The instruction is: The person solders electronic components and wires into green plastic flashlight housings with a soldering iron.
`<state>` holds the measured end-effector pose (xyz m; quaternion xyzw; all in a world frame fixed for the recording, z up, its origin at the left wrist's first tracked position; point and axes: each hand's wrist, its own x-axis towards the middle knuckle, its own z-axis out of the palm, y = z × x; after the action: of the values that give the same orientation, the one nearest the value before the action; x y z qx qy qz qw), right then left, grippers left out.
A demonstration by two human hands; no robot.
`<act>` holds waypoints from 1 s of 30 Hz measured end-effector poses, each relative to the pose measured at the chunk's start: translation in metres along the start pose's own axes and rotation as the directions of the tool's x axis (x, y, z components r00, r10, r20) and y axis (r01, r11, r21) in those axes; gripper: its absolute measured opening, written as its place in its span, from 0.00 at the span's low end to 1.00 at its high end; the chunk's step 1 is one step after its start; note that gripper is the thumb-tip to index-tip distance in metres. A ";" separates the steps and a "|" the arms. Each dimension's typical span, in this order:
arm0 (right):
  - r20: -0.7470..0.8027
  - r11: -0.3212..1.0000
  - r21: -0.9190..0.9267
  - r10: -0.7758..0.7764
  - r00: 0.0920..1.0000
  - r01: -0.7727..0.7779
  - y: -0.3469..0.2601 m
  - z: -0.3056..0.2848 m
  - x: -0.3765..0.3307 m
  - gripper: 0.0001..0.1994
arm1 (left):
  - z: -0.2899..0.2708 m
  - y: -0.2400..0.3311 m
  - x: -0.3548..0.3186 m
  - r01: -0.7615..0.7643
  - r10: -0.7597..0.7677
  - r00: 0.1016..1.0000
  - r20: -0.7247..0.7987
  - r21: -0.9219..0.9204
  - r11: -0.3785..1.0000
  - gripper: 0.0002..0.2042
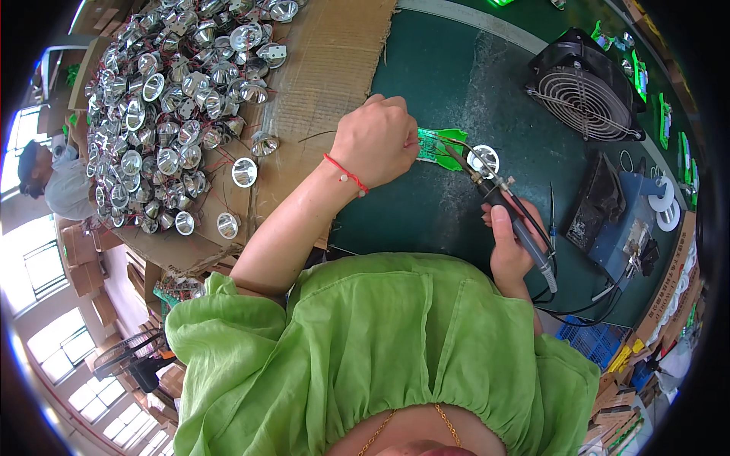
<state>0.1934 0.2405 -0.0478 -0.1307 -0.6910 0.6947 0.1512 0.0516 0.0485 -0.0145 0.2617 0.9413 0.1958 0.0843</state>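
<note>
My left hand (376, 140), a red cord round its wrist, is closed with the knuckles up. It grips a thin wire (315, 137) whose loose end sticks out to the left. Right beside its fingertips lies a bright green plastic piece with a circuit board (441, 146). My right hand (511, 242) is wrapped round a soldering iron (525, 239) with a grey handle and a metal feed fitting. The iron's tip reaches the right end of the green piece. Just beyond it is a round silver reflector cup (484, 159), partly covered by the iron.
Many silver reflector lamps (175, 114) are heaped on cardboard (327, 61) at the left. A black fan (585, 91) with a wire guard stands far right, near a blue-grey soldering unit (627, 220) with a spool. Green pieces line the far right edge. Another person (61, 178) is at far left.
</note>
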 end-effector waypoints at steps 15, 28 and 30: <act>-0.050 0.998 0.063 -0.019 0.999 0.022 0.005 -0.007 0.007 0.12 | -0.003 0.002 0.002 0.032 -0.033 0.999 0.040 0.015 0.999 0.05; -0.245 0.996 0.050 -0.065 0.967 0.079 0.009 -0.031 0.026 0.12 | -0.043 -0.051 0.023 -0.105 0.065 0.977 0.201 0.192 0.976 0.22; -0.261 0.996 0.035 -0.074 0.963 0.086 0.009 -0.034 0.025 0.11 | -0.055 -0.050 0.053 0.016 -0.051 0.981 0.187 0.186 0.982 0.23</act>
<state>0.1831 0.2819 -0.0569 -0.1889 -0.6538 0.6807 0.2712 -0.0305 0.0188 0.0114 0.2699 0.9472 0.0808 0.1532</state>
